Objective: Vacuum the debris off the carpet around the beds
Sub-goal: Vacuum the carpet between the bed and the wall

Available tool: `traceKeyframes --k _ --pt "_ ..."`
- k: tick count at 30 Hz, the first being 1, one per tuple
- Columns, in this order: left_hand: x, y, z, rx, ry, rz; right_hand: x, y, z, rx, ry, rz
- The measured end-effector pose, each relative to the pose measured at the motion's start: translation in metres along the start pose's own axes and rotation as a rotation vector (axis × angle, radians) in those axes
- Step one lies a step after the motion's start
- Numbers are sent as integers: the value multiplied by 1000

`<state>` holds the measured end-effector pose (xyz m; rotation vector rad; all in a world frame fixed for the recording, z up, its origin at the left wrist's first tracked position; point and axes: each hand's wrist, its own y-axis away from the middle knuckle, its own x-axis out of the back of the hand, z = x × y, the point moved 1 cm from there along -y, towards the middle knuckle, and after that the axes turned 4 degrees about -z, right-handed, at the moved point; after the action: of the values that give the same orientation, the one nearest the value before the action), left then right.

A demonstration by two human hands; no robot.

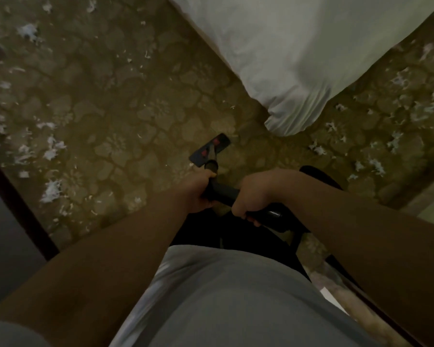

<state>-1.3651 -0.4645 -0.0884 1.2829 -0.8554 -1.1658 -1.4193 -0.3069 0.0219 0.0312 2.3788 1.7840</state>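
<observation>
A dark vacuum wand (222, 195) runs from my hands down to a flat floor head (209, 150) with two red marks, resting on the patterned brown carpet (125, 101). My left hand (197, 192) grips the wand lower down. My right hand (251, 197) grips the handle end higher up. White scraps of debris (51, 149) are scattered over the carpet at the left, and more debris (396, 141) lies at the right. A strip of carpet around the floor head shows little debris.
The corner of a bed with white sheets (298, 58) juts in from the upper right, close beyond the floor head. Dark furniture (8, 221) with a dark edge lines the lower left. A dark shape, perhaps the vacuum body (321, 175), sits behind my right arm.
</observation>
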Motion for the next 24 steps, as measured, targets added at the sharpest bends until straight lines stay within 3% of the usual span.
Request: traceKeyframes --k 10,17,24 --pt "88 7 -25 4 70 50 -39 -33 -74 8 200 -9" --pt "154 3 -33 72 23 -18 -80 -73 -130 -60 22 -64" --pt "178 -4 -35 107 -166 33 -121 -109 -128 -84 -256 -60"
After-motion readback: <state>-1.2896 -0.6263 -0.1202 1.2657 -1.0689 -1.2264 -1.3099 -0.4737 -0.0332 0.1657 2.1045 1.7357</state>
